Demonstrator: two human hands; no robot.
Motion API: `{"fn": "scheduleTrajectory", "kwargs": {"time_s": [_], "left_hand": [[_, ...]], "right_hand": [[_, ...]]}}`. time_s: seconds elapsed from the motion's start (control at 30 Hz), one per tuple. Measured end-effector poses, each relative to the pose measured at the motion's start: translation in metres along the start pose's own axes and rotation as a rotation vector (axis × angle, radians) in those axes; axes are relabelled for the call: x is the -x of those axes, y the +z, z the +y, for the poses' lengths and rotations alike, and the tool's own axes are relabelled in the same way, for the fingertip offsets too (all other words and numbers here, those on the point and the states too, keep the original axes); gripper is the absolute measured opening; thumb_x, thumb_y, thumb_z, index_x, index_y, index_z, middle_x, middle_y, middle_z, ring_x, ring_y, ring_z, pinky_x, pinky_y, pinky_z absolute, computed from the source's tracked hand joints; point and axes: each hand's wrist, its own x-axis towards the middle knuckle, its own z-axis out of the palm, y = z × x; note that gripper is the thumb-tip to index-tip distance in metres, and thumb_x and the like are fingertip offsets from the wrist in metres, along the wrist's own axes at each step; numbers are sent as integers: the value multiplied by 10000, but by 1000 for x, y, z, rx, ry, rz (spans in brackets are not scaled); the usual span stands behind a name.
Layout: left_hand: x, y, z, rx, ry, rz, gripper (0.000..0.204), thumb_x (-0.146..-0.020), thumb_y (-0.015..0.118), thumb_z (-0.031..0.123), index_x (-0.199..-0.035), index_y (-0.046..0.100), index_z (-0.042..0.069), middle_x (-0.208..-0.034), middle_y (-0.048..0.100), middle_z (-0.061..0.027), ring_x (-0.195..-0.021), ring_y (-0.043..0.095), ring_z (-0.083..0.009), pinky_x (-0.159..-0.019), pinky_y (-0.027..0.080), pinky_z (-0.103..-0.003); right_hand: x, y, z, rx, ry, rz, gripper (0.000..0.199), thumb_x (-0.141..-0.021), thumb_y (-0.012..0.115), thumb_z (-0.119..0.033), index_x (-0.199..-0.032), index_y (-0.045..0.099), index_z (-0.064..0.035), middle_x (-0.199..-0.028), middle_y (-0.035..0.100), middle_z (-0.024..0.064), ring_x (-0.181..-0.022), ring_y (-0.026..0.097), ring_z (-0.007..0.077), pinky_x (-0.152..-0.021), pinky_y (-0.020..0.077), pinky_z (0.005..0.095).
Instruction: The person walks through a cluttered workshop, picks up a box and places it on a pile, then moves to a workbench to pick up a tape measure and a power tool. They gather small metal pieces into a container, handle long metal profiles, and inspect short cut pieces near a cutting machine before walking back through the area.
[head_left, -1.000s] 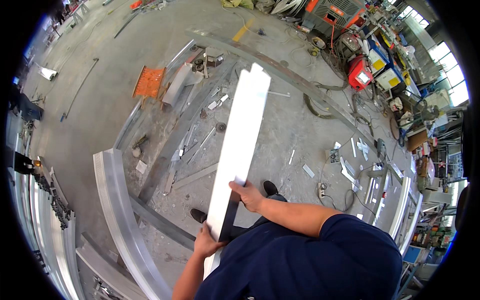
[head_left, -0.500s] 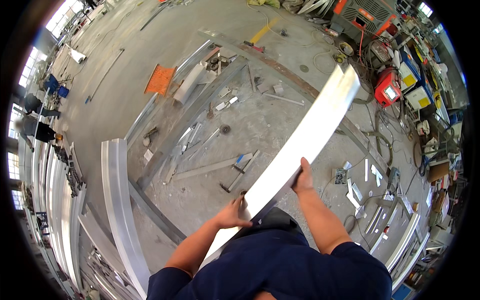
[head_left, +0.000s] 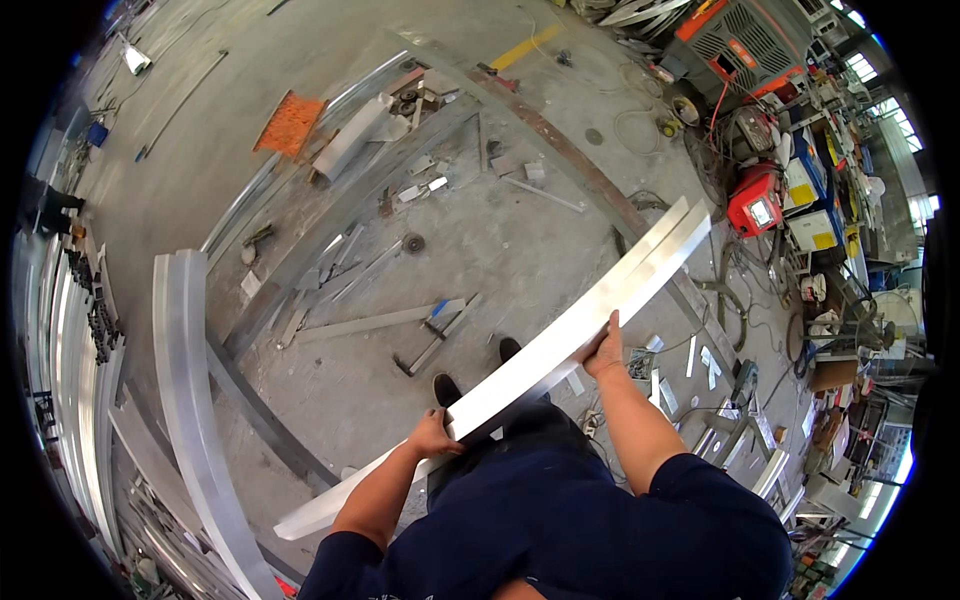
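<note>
Across the front of my body runs a long silvery metal profile (head_left: 560, 338), slanting from the lower left up to the far right. My left hand (head_left: 436, 434) grips its near edge toward the lower end, thumb and fingers on either side. Farther along, my right hand (head_left: 605, 350) is closed on the same edge, its fingers partly hidden beneath the metal. The profile's right end shows a groove along its length. Below it, my dark shoes (head_left: 447, 388) stand on the concrete floor.
A similar silvery profile (head_left: 185, 370) stands at the left, beside stacked long profiles (head_left: 75, 390). Steel beams (head_left: 560, 150) form a frame on the floor, with a clamp-like tool (head_left: 435, 335) and offcuts inside. A red machine (head_left: 757, 200) and cables lie at the right.
The profile has swung to a flatter slant, its right end lower and its left end now in view. Both hands still hold it. My view has turned somewhat to the right.
</note>
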Motion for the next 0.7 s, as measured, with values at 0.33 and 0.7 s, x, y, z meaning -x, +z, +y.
{"fn": "scheduleTrajectory", "kwargs": {"time_s": [0.33, 0.7], "left_hand": [[-133, -8, 123, -170, 63, 210, 728, -668, 736, 358, -1252, 442, 38, -1266, 506, -165, -1225, 431, -344, -1030, 337, -453], [-122, 17, 62, -66, -412, 673, 843, -723, 727, 449, -1310, 366, -37, -1366, 371, -206, -1314, 277, -377, -1113, 198, -461]], "right_hand": [[-163, -51, 26, 143, 154, 334, 618, -764, 729, -481, -1193, 511, -93, -1017, 542, 61, -948, 543, 261, -839, 465, 441], [-228, -57, 58, 560, 525, 205, 811, -823, 538, -655, -1345, 410, -47, -1296, 491, 114, -1128, 491, 269, -958, 391, 401]]}}
